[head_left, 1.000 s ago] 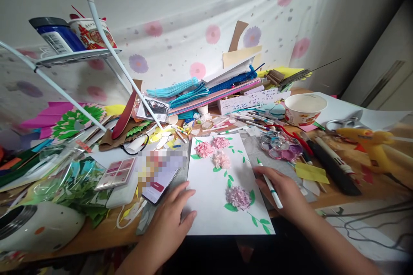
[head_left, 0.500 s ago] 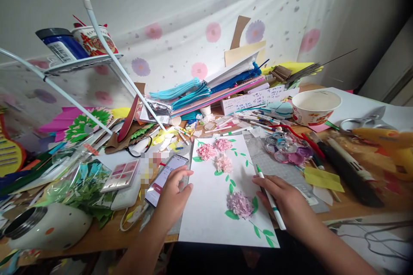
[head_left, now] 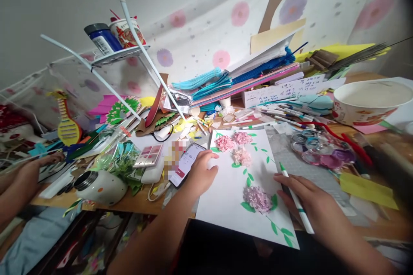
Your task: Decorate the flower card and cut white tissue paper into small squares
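Observation:
A white sheet of paper lies in front of me. On it are fluffy pink flowers near the top, a lilac flower lower down, and green drawn leaves and stems. My right hand grips a white marker pen with a green tip, uncapped and pointing up and away over the sheet's right edge. At the sheet's left edge rests my left hand, thumb and forefinger apart, with nothing visible between them. Just beside it lies a phone with a timer display.
Scattered pens, a paint palette and a yellow paper piece lie to the right, below a paper bowl. Leftward are a white jar, a pink-tiled case and another person's arm. Blue pipe cleaners lie behind.
My view has turned left, so everything sits further right in the picture and another person's arm now shows at far left. Both hands keep nearly the same pose on the sheet.

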Available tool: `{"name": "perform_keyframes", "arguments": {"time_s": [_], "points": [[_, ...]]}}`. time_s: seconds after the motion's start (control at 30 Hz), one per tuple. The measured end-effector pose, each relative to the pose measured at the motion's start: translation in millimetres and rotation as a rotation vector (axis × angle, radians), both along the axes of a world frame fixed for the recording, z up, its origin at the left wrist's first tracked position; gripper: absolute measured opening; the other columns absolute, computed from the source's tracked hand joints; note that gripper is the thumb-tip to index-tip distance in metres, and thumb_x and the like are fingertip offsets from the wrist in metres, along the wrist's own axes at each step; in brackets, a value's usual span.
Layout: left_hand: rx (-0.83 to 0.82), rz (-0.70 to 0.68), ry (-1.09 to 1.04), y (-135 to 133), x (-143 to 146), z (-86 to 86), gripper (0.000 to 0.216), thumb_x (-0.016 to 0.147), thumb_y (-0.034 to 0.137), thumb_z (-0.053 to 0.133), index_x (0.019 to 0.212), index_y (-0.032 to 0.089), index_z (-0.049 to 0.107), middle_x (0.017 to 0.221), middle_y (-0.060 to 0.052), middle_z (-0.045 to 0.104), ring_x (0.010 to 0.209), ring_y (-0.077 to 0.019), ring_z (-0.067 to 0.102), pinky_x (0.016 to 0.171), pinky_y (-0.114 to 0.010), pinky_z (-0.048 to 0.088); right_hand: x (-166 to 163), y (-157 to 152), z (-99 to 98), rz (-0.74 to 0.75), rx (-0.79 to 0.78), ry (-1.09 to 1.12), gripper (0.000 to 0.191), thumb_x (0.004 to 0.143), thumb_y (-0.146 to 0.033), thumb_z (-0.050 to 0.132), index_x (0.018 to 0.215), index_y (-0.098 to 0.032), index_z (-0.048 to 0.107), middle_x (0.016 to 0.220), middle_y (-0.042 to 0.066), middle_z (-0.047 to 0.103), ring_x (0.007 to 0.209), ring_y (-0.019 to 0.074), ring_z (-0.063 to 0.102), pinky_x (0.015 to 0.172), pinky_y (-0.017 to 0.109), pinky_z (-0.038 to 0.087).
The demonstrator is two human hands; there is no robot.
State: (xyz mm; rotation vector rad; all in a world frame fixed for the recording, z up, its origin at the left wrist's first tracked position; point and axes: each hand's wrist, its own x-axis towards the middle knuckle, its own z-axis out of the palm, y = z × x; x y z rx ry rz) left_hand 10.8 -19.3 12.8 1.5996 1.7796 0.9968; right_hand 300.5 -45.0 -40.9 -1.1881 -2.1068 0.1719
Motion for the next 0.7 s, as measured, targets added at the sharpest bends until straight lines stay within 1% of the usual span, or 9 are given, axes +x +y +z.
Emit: {"name": "perform_keyframes", "arguments": {"time_s": [0.1, 0.2, 0.27, 0.3, 0.37, 0.43, 0.47, 0.53, 0.7], "points": [[0.030, 0.079, -0.168, 4, 0, -5.5, 0.029, 0.068, 0.013, 0.062, 0.095, 0.023, 0.067, 0.125, -0.006, 0.055, 0.118, -0.0249, 0.052, 0.100, -0.037, 0.039, 0, 0, 0.7, 0.001, 0.026, -0.014, 0.027, 0.092, -0.029, 0.048, 0.111, -0.023, 0.064, 0.107, 0.009, 0.071, 0.091, 0.0232, 0.071, 0.074, 0.034, 0.060], [0.050, 0.172, -0.378, 5, -1, -6.1, 0.042, 0.072, 0.022, 0.062, 0.114, 0.022, 0.058, 0.130, -0.010, 0.054, 0.114, -0.0248, 0.056, 0.092, -0.035, 0.045, -1, -1, 4.0, -0.004, 0.069, -0.028, 0.026, 0.091, -0.028, 0.048, 0.110, -0.021, 0.065, 0.105, 0.011, 0.071, 0.089, 0.0230, 0.071, 0.073, 0.033, 0.060], [0.022, 0.194, -0.513, 5, -2, -2.4, 0.053, 0.073, 0.028, 0.062, 0.124, 0.019, 0.050, 0.129, -0.014, 0.055, 0.108, -0.0250, 0.060, 0.086, -0.035, 0.048, -2, -1, 6.7, -0.013, 0.071, -0.023, 0.026, 0.091, -0.027, 0.048, 0.110, -0.020, 0.065, 0.105, 0.012, 0.071, 0.089, 0.0231, 0.071, 0.073, 0.033, 0.060], [-0.014, 0.179, -0.572, 4, -3, 0.5, 0.058, 0.072, 0.031, 0.064, 0.126, 0.016, 0.049, 0.124, -0.015, 0.059, 0.102, -0.0258, 0.063, 0.082, -0.035, 0.049, -3, -1, 7.7, -0.018, 0.063, -0.018, 0.026, 0.091, -0.026, 0.048, 0.110, -0.019, 0.065, 0.105, 0.012, 0.071, 0.089, 0.0232, 0.071, 0.073, 0.033, 0.060], [-0.117, 0.103, -0.665, 2, -3, 6.8, 0.063, 0.066, 0.033, 0.071, 0.122, 0.011, 0.053, 0.108, -0.016, 0.067, 0.087, -0.0279, 0.067, 0.073, -0.037, 0.051, -4, -1, 8.9, -0.019, 0.026, -0.008, 0.026, 0.091, -0.025, 0.047, 0.110, -0.018, 0.064, 0.105, 0.013, 0.070, 0.090, 0.0230, 0.071, 0.074, 0.033, 0.059], [-0.214, 0.005, -0.723, -2, -2, 12.3, 0.062, 0.060, 0.031, 0.076, 0.116, 0.008, 0.058, 0.094, -0.014, 0.071, 0.078, -0.0298, 0.069, 0.066, -0.037, 0.052, -4, -1, 9.3, -0.013, -0.017, 0.004, 0.027, 0.091, -0.025, 0.047, 0.111, -0.018, 0.064, 0.105, 0.013, 0.070, 0.091, 0.0230, 0.070, 0.075, 0.033, 0.058], [-0.244, -0.035, -0.742, -5, -1, 14.4, 0.061, 0.060, 0.030, 0.077, 0.114, 0.008, 0.059, 0.092, -0.014, 0.072, 0.076, -0.0302, 0.069, 0.064, -0.037, 0.052, -5, -1, 9.5, -0.010, -0.038, 0.011, 0.027, 0.091, -0.025, 0.047, 0.111, -0.018, 0.064, 0.105, 0.013, 0.069, 0.091, 0.0230, 0.069, 0.076, 0.034, 0.058], [-0.264, -0.092, -0.766, -10, 0, 17.7, 0.062, 0.063, 0.029, 0.077, 0.119, 0.011, 0.057, 0.095, -0.012, 0.072, 0.078, -0.0299, 0.070, 0.065, -0.036, 0.052, -5, -2, 10.6, -0.010, -0.075, 0.029, 0.028, 0.091, -0.024, 0.046, 0.112, -0.017, 0.064, 0.106, 0.013, 0.069, 0.092, 0.0233, 0.069, 0.077, 0.035, 0.057], [-0.244, -0.186, -0.788, -22, -5, 28.0, 0.067, 0.070, 0.029, 0.077, 0.129, 0.016, 0.050, 0.111, -0.013, 0.069, 0.090, -0.0298, 0.069, 0.074, -0.037, 0.053, -4, -2, 15.5, 0.006, -0.145, 0.090, 0.027, 0.092, -0.026, 0.045, 0.110, -0.018, 0.063, 0.104, 0.012, 0.070, 0.091, 0.0227, 0.069, 0.077, 0.035, 0.056]]}}
